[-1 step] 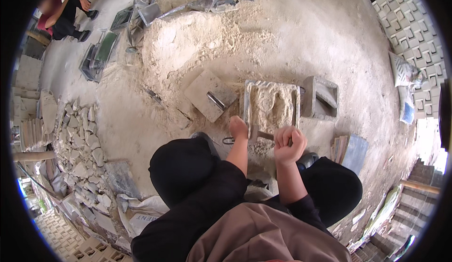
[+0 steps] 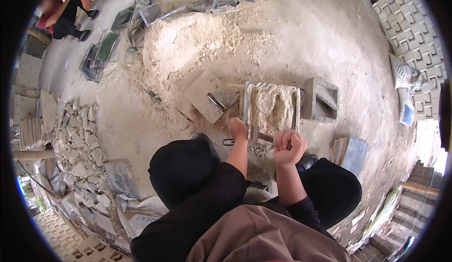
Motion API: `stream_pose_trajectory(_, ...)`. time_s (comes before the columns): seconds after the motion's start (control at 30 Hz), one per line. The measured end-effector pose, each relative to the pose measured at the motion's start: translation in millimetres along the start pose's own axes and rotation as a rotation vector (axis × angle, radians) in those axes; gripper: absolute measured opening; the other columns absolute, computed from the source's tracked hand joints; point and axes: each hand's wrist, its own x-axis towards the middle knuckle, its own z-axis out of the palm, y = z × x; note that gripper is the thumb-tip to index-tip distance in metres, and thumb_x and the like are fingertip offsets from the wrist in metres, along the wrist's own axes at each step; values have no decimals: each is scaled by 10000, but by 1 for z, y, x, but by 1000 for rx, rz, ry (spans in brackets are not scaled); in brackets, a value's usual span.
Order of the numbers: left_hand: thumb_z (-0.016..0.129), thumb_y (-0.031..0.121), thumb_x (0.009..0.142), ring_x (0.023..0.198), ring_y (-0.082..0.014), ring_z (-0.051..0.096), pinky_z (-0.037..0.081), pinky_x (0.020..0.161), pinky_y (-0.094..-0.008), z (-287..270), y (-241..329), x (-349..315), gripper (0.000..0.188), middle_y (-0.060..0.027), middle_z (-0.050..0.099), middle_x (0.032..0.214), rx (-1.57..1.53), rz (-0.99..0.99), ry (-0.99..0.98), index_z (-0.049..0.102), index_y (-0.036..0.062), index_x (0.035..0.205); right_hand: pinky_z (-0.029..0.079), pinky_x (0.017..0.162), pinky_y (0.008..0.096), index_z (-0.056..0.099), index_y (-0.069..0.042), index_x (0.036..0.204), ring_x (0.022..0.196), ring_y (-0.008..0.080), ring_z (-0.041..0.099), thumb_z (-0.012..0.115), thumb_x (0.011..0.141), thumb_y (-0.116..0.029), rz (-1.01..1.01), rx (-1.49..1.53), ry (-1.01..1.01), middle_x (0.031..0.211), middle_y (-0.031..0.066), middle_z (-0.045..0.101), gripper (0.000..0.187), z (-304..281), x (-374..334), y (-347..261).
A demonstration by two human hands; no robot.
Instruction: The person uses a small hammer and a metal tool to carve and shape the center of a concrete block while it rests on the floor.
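Observation:
Between my feet stands a rectangular metal mould, filled with pale, crumbly, uneven mix. My right hand is closed round the handle of a hammer, whose head lies at the mould's near edge. At the near left corner of the mould my left hand is curled shut; its fingers' far side is hidden, so what it grips cannot be seen. A metal loop sticks out below that hand. Left of the mould lies a square board with a shiny metal handle.
Right of the mould sits a grey open block-shaped box. Loose pale powder spreads beyond, with metal mould parts behind it. Broken stone pieces lie at left. Boards lean near my right knee. Another person sits far left.

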Motion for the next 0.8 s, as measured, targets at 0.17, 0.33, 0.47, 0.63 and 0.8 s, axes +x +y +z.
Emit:
stream_pose_trajectory(0.17, 299, 285, 833, 837, -430, 506, 383, 727, -463, -1, -1, 4, 362, -241, 563, 844, 14, -42, -25, 534, 12, 804, 221, 363, 241, 328, -50, 489, 381, 105, 262, 363, 803, -207, 75, -27, -22, 445, 35, 323, 353, 6, 13, 3)
stream_pose_trajectory(0.33, 309, 290, 827, 817, -428, 516, 394, 709, -456, 6, -5, 4, 369, -234, 568, 817, -40, -70, 38, 536, 4, 774, 221, 385, 245, 336, -29, 496, 399, 108, 320, 357, 824, -226, -7, -50, -67, 453, 45, 358, 383, 9, 15, 18)
stream_pose_trajectory(0.47, 308, 285, 828, 813, -429, 514, 395, 705, -454, 7, -9, 6, 356, -223, 572, 837, 64, -21, 4, 532, 10, 794, 219, 389, 244, 327, -35, 503, 408, 106, 305, 351, 832, -229, 8, -50, -43, 462, 41, 349, 383, 13, 28, 15)
stream_pose_trajectory(0.63, 304, 273, 834, 813, -418, 513, 393, 701, -456, 6, -10, 3, 342, -219, 568, 825, 81, -63, -42, 513, 4, 798, 209, 385, 240, 327, -38, 513, 399, 100, 257, 357, 806, -190, -25, -66, -121, 465, 37, 334, 331, 13, 33, 26)
stream_pose_trajectory(0.8, 324, 254, 838, 785, -420, 501, 387, 699, -451, 1, 1, -1, 317, -223, 556, 801, -10, -40, -4, 491, -11, 785, 202, 375, 246, 327, -35, 512, 389, 103, 278, 364, 829, -212, -119, -1, -163, 452, 28, 320, 365, 11, 44, 25)
